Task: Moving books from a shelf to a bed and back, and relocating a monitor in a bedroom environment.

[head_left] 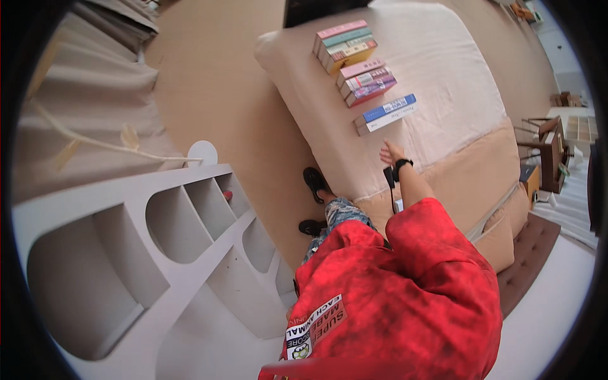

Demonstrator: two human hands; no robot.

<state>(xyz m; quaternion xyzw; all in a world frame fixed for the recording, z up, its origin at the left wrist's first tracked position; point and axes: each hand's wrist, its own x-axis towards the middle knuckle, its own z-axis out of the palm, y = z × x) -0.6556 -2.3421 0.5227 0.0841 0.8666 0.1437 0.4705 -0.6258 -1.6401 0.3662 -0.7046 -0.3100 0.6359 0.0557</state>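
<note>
My right hand (pixel 392 152) hovers at the bed's near side, fingers apart and holding nothing, with a black band on its wrist. Just beyond the fingertips is a pair of books, a blue book (pixel 387 109) against a white book (pixel 389 121). Farther away sits a group with a pink book (pixel 362 68) and a purple book (pixel 373 92). A third group, farthest off, has pink, teal (pixel 347 38) and yellow (pixel 352 56) spines. Below my wrist is a black strap-like thing (pixel 389 177). My left hand does not show; the red shirt hides most of that side.
The bed (pixel 437 76) has a pale cover and a peach blanket (pixel 468 158) folded at the right. A white shelf unit (pixel 196 278) with curved compartments stands at the left, holding a small red object (pixel 227 195). A brown tufted bench (pixel 531 256) and wooden furniture (pixel 552 155) are at the right.
</note>
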